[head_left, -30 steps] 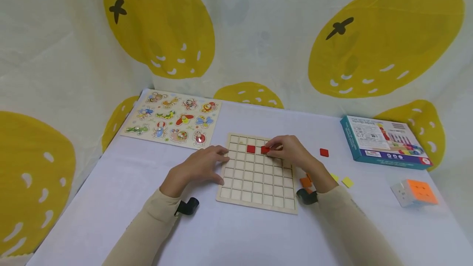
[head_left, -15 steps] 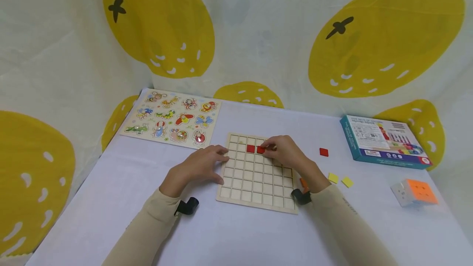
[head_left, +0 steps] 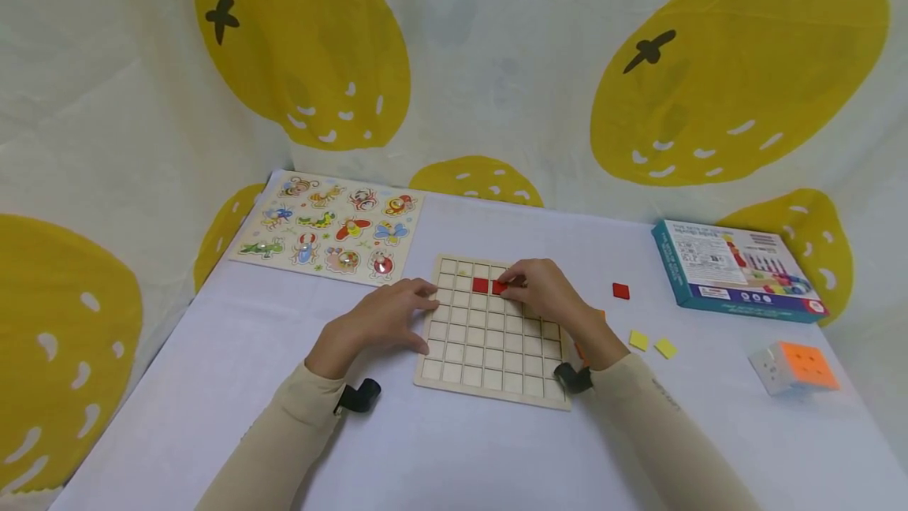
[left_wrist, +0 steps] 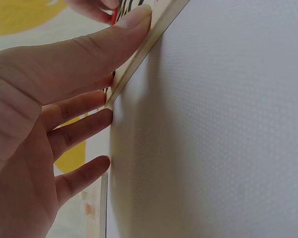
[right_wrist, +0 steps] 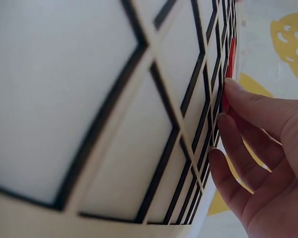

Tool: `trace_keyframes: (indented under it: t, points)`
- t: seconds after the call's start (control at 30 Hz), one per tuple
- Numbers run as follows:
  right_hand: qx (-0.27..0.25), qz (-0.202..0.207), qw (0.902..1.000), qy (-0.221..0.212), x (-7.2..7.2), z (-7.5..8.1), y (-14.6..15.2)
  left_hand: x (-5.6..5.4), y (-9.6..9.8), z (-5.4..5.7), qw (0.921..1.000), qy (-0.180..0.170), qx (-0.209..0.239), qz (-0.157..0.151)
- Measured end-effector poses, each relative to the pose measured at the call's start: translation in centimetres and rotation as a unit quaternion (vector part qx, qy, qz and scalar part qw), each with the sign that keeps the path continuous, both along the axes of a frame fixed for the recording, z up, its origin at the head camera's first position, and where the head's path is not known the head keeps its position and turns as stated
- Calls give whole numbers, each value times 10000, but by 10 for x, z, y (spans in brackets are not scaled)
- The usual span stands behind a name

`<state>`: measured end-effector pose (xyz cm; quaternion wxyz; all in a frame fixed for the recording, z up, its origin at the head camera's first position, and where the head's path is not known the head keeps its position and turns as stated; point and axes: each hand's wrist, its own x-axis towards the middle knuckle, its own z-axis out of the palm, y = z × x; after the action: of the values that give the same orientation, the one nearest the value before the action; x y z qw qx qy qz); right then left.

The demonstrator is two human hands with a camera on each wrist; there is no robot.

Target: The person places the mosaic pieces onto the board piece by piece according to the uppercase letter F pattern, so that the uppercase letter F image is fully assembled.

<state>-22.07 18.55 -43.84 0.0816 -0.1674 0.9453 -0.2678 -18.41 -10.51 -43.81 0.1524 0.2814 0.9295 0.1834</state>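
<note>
A wooden grid board [head_left: 489,395] lies flat on the white table. One red square tile [head_left: 480,285] sits in a cell of its second row from the back. In the cell just right of it is a second red tile [head_left: 498,288], its near part covered by the fingers. My right hand [head_left: 545,290] has thumb and fingertips on this tile at the board's surface, pinching it. Along the board's left edge rests my left hand [head_left: 383,322], fingers spread and fairly straight. Its thumb [left_wrist: 134,20] lies on the board's rim in the left wrist view.
A loose red tile [head_left: 620,291] and two yellow tiles [head_left: 638,340] lie right of the board. Orange tiles [head_left: 582,353] show partly behind the right wrist. An insect puzzle [head_left: 326,227] lies back left; a toy box [head_left: 738,270] and a puzzle cube [head_left: 794,369] stand right.
My right hand has moved a little left with the red tile, bringing it into the cell beside the first one. The left hand has stayed at the board's edge.
</note>
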Motion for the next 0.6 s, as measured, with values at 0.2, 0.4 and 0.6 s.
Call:
trace_keyframes:
  t: [0.2, 0.4, 0.6]
  points:
    - [87, -78, 9999, -63, -2, -1, -2, 0, 1, 1, 10000, -25, 0, 33]
    - [191, -148, 9996, -143, -3, -1, -4, 0, 0, -1, 10000, 3, -7, 20]
    - [291, -122, 9995, -72, -2, -2, -5, 0, 0, -1, 10000, -33, -6, 32]
